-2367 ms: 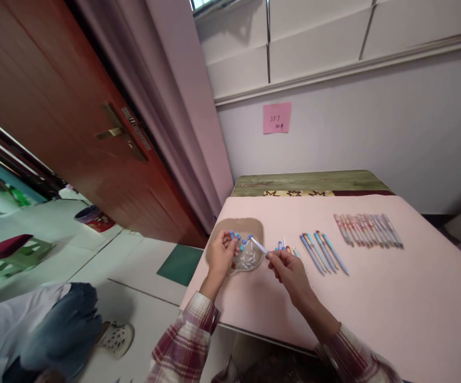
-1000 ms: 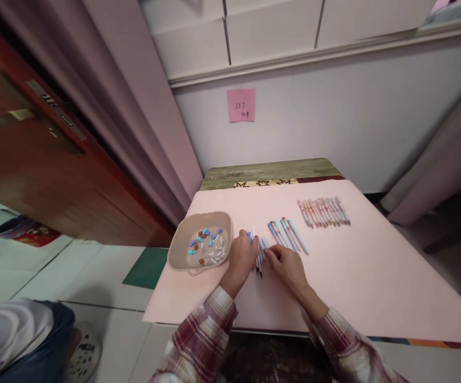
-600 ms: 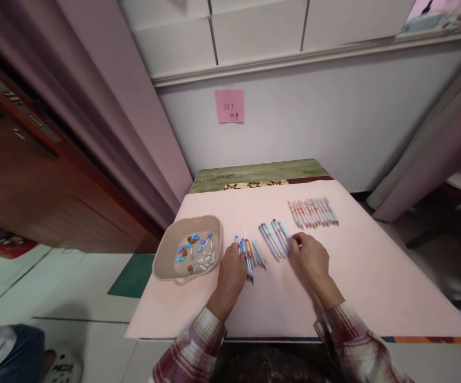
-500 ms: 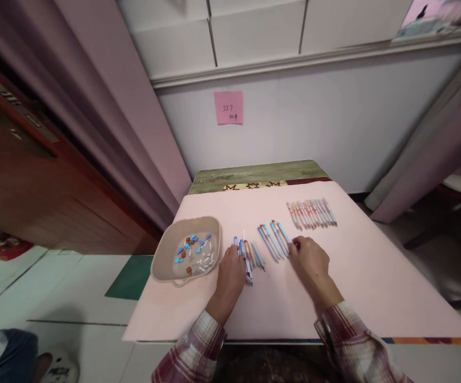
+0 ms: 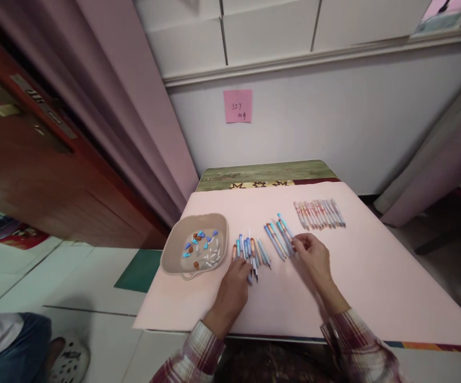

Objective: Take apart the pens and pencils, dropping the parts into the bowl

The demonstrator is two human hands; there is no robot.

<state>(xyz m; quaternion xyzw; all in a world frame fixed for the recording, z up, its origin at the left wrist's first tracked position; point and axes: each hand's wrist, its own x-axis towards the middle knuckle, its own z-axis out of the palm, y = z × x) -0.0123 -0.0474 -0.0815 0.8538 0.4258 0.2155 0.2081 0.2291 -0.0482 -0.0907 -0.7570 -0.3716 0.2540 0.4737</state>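
Observation:
Slim pens with blue, turquoise and brown ends lie on the pink table cover. My left hand (image 5: 233, 284) is closed over the near ends of the left bunch of pens (image 5: 252, 247); its fingertips are partly hidden. Between the thumb and fingers of my right hand (image 5: 314, 258) is the lower end of a turquoise-topped pen (image 5: 285, 225), tilted and sticking out beyond its neighbours. Just left of it lies a middle group of pens (image 5: 273, 242), side by side.
Left of the pens stands a beige basin (image 5: 166, 255) with small blue and brown pieces and white sticks inside. A neat row of pale pens (image 5: 319, 214) lies at the far right. The pink cover (image 5: 378, 282) reaches the table's front edge. Another person's leg (image 5: 18, 340) shows lower left.
My left hand has drawn back towards me, uncovering more pens of the left bunch. My right hand's pen now sticks out farther from the middle group. The view has shifted slightly.

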